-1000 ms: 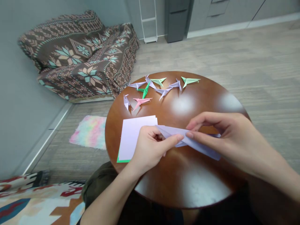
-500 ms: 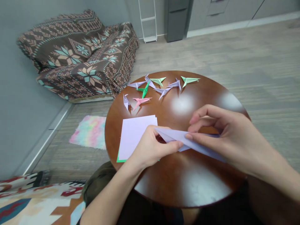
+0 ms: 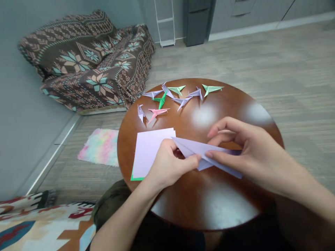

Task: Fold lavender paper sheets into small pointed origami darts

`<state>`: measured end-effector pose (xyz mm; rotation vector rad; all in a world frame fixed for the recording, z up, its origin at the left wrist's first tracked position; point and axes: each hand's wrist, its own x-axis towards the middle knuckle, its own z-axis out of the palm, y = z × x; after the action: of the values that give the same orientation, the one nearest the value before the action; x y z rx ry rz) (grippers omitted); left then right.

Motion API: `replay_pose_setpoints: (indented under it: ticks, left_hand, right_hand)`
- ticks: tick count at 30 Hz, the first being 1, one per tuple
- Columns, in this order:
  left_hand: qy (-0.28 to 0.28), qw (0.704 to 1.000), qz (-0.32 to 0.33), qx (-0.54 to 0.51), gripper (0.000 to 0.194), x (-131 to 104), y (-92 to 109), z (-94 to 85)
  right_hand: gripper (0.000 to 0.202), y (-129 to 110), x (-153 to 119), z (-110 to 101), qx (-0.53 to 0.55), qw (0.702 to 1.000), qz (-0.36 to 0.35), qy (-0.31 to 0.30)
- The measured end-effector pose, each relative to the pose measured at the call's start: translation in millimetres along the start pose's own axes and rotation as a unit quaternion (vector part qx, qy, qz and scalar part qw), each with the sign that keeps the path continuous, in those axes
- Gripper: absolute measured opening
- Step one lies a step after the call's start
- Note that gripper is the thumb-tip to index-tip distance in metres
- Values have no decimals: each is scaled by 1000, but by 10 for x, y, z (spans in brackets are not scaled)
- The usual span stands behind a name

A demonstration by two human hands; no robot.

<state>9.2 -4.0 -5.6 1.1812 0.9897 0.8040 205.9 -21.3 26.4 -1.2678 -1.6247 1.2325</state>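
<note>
Left hand [image 3: 170, 162]: closed in a pinch, thumb on the near face of the folded lilac paper [image 3: 190, 147], other fingers curled behind it and partly hidden. Right hand [image 3: 244, 150]: partly open, thumb laid on the same paper, index finger raised apart from the thumb above the paper's upper edge. Contact of its remaining fingers: cannot tell.

Paper position: between the two hands, over the round brown counter [image 3: 222, 104]. One pointed end extends just above the left thumb; the long body slopes down to the right, passing under the right thumb. A lower flap shows between the hands.

Stack of lilac sheets [image 3: 150, 150]: flat on the counter, just left of the left hand and partly covered by it. Green sheet [image 3: 137, 179] shows at its lower edge.

Beyond the left hand, near the far rim: five lilac folded figures [image 3: 182, 101], one pink figure [image 3: 157, 112], one dark green figure [image 3: 161, 101], two pale green figures [image 3: 178, 90]. The pink one lies nearer the stack than the pale green ones.
</note>
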Motion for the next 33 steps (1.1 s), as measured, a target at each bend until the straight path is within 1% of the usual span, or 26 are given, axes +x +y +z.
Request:
replay_pose_setpoints:
  ticks: [5, 8, 12, 18, 25, 30, 33]
  left_hand:
    - [-21, 1000, -8, 11, 7, -8, -15, -14]
    - [-25, 999, -9, 19, 6, -14, -5, -10]
    - [-28, 999, -18, 5, 7, -4, 13, -21]
    - [-11, 1000, -23, 19, 12, 20, 49, -104]
    - [-37, 996, -17, 78, 11, 34, 67, -160]
    - [-20, 995, -18, 98, 10, 34, 99, -230]
    - [-19, 995, -19, 98, 9, 42, 109, -268]
  right_hand:
    - [27, -18, -2, 4, 5, 1000, 9, 6]
    - [27, -28, -4, 4, 12, 1000, 17, -1]
    - [26, -18, -10, -13, 16, 999, 33, -19]
    - [29, 23, -34, -54, 7, 998, 40, -49]
    - [26, 30, -39, -60, -17, 997, 40, -69]
    - [24, 71, -38, -76, -26, 996, 44, -74]
    - [23, 91, -42, -85, -43, 995, 42, -78]
